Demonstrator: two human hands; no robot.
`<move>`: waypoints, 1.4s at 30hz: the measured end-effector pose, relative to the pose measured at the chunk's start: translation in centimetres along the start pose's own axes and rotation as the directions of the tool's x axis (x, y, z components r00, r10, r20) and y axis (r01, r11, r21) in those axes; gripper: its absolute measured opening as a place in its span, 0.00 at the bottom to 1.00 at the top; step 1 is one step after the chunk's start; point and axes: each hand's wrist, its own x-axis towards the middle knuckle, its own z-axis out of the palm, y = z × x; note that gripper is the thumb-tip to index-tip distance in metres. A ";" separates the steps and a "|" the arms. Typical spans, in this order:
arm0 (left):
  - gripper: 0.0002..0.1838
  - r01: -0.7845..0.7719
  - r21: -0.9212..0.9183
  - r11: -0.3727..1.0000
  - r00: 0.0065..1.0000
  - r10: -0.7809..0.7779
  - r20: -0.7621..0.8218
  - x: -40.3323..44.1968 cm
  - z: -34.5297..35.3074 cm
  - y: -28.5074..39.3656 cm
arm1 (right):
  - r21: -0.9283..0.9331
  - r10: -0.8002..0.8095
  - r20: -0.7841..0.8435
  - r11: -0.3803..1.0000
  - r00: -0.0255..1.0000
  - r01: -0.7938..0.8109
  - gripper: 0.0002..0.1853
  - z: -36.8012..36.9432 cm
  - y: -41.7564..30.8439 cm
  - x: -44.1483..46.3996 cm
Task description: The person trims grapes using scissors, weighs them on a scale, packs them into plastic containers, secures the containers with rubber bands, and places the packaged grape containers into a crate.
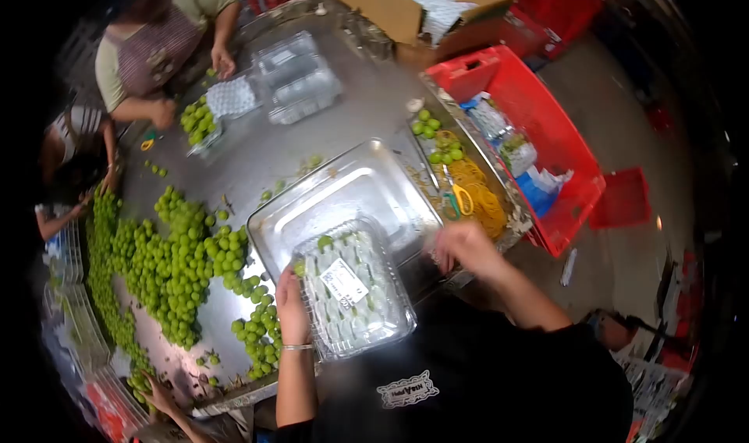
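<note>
Clamshell: the clear clamshell (pixel 365 318) sits tilted in front of you, over the near edge of the metal tray; through its lid you see a pale textured sheet, with green fruit showing at the upper left.
Label: a white printed label (pixel 343 282) lies across the middle of the clamshell, its fine print too small to read.
Left hand: your left hand (pixel 292 309) holds the clamshell by its left side; a thin band (pixel 297 347) rings that wrist.
Right hand: your right hand (pixel 466 245) is blurred beside the tray's right corner, apart from the clamshell, fingers curled; whether it holds anything, you cannot tell.
Tray: the metal tray (pixel 335 186) lies on the steel table (pixel 242 161), partly covered by the clamshell.
Grapes: a broad heap of green grapes (pixel 175 264) spreads to your left, a few loose ones around it.
Scissors: beyond your right hand, scissors (pixel 465 201) with orange and green handles showing lie against yellowish rubber bands (pixel 485 209).
Crate: a red crate (pixel 558 174) stands past the table's right edge, packed goods inside.
Carton: a cardboard box (pixel 374 10) stands at the far edge.
Co-worker: across from you, a person in an apron (pixel 152 49) has both hands near grapes and a white padded sheet (pixel 232 97), with clear containers (pixel 295 76) alongside.
</note>
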 end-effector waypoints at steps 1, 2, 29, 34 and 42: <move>0.18 -0.009 0.118 0.993 0.997 0.001 0.073 0.5 -0.3 -1.4 | -0.137 -0.155 -0.322 0.984 0.934 0.116 0.07 -3.1 3.4 1.4; 0.18 -0.061 0.162 0.985 0.998 0.054 0.044 0.6 0.4 -2.4 | -0.679 -0.502 -0.485 0.732 0.716 0.054 0.09 -6.1 4.5 2.7; 0.12 -0.024 -0.570 0.821 0.832 0.333 0.444 3.2 7.6 6.7 | 0.766 -0.483 0.191 0.617 0.854 0.178 0.10 1.1 -5.6 8.4; 0.09 -0.524 0.748 0.408 0.852 0.255 0.458 6.0 -2.3 0.2 | -0.558 -0.395 0.500 0.533 0.771 0.636 0.09 -3.2 2.0 9.9; 0.17 -0.024 0.643 0.766 0.964 -0.152 0.217 -2.0 4.3 3.9 | -0.357 -0.186 0.236 0.896 0.954 0.263 0.43 -0.2 -4.5 4.5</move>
